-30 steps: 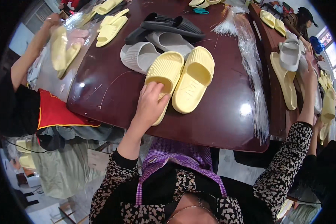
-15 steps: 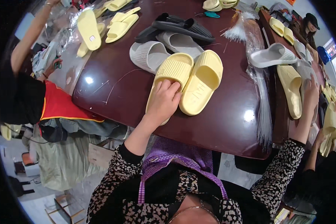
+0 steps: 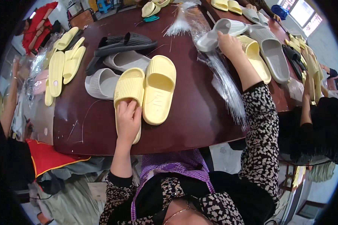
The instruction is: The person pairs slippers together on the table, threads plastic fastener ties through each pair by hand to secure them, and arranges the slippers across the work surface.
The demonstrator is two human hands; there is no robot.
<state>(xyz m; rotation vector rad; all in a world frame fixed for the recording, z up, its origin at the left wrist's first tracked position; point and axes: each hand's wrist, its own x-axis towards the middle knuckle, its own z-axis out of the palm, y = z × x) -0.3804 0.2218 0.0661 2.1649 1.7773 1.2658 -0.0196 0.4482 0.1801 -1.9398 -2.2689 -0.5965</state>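
My left hand (image 3: 129, 119) has its fingers tucked under the strap of a ribbed yellow slide slipper (image 3: 129, 87), gripping it at the table's near edge. Touching that slipper on its right is a matching yellow slipper (image 3: 159, 93), flat with its toe pointing away. My right hand (image 3: 230, 45) reaches out to the right, its fingers closed on the edge of a light grey slipper (image 3: 234, 27). Beside that hand lie a yellow slipper (image 3: 256, 60) and a larger grey slipper (image 3: 275, 56). Behind the left pair are grey slippers (image 3: 103, 83) with black slippers (image 3: 125, 44) on top.
The dark red table (image 3: 199, 108) carries a bundle of clear plastic fasteners (image 3: 229, 95) and a teal pair of scissors (image 3: 151, 18). More yellow slippers (image 3: 57, 73) lie at the left. A co-worker's arm (image 3: 9, 101) is at far left; another's (image 3: 306, 99) is at right.
The view has swung toward the right. My right hand has left the grey slipper at the far right and taken hold of the light grey one nearer me. My left hand stays in the yellow slipper.
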